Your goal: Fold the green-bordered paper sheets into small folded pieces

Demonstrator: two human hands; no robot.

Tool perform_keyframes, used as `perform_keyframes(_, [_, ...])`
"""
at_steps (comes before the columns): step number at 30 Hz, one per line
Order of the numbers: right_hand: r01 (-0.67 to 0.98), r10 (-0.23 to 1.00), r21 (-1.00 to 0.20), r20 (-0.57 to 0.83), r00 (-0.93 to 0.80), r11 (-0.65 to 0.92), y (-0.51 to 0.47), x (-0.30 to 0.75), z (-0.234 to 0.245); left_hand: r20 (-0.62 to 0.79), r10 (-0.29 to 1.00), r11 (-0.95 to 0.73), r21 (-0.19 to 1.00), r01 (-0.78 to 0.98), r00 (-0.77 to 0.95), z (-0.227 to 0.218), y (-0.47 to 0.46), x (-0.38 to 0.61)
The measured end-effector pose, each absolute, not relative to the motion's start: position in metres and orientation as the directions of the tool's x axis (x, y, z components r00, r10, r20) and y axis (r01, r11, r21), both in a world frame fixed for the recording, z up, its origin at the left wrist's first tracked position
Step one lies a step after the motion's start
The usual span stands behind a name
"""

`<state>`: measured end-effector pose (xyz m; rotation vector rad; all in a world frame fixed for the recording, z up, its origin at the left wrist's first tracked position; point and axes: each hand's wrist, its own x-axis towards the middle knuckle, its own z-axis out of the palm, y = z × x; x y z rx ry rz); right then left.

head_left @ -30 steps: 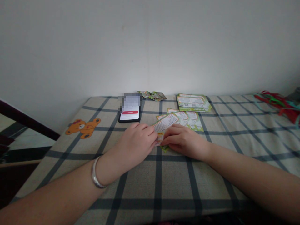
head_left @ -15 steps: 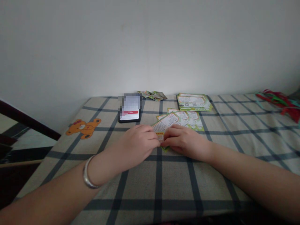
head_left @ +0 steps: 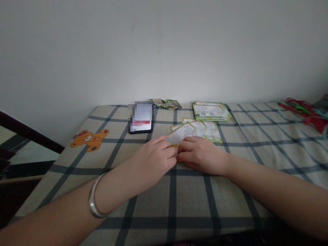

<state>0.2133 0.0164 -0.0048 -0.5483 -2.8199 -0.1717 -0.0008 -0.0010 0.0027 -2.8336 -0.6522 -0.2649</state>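
Several green-edged printed cards lie fanned out on the checked cloth, the front card (head_left: 180, 134) tilted with its near end between my hands. My left hand (head_left: 159, 154), a silver bangle (head_left: 93, 201) on its wrist, is closed with its fingertips at the card's near left edge. My right hand (head_left: 198, 153) is curled over the card's near right part, its fingers closed on it. The fingertips of both hands almost meet, and they hide the card's lower end. More of the fanned cards (head_left: 210, 128) show beyond my right hand.
A second stack of cards (head_left: 211, 111) lies behind the fan. A phone (head_left: 140, 124) with a partly blurred screen and crumpled wrappers (head_left: 166, 104) are near the wall. A bear figure (head_left: 90, 139) is at the left; red and green cloth or ribbons (head_left: 306, 112) lie at the far right.
My left hand has shifted slightly lower and right, and its forearm has come down a little. The right hand stays at the card; the other things look the same.
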Motion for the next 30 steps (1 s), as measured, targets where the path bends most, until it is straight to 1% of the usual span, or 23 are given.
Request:
perform_keyframes(3, [0.389,0.363,0.064,0.245,-0.899,0.919,0.016,0.212,-0.004,0.222,0.405,-0.875,-0.188,0.447,0.887,0.003,-0.001,0.0])
perform_keyframes(8, [0.382,0.363,0.042,0.23,-0.903,0.923,0.015,0.214,-0.001,0.218,0.402,-0.897,-0.104,0.43,0.889,0.004,0.004,-0.006])
perform_keyframes(13, [0.377,0.363,0.024,0.218,-0.906,0.926,0.015,0.217,0.0,0.154,0.418,-0.901,-0.054,0.43,0.895,0.007,0.005,-0.01])
perform_keyframes(15, [0.391,0.382,0.006,0.206,-0.901,0.92,0.014,0.22,-0.001,0.144,0.427,-0.899,-0.04,0.436,0.893,0.007,0.005,-0.011])
perform_keyframes(18, [0.419,0.416,-0.018,0.163,-0.894,0.908,0.015,0.224,0.0,0.164,0.427,-0.899,-0.023,0.437,0.889,0.006,0.005,-0.014])
perform_keyframes(21, [0.419,0.418,-0.026,0.149,-0.896,0.907,0.015,0.228,0.001,0.179,0.427,-0.899,-0.02,0.437,0.886,0.006,0.006,-0.015])
perform_keyframes(25, [0.409,0.41,-0.044,0.157,-0.898,0.912,0.015,0.231,0.005,0.173,0.422,-0.899,-0.046,0.435,0.89,0.007,0.005,-0.014])
perform_keyframes(30, [0.389,0.404,-0.116,0.169,-0.899,0.914,0.015,0.233,0.01,0.199,0.416,-0.898,-0.064,0.436,0.887,0.006,0.004,-0.013])
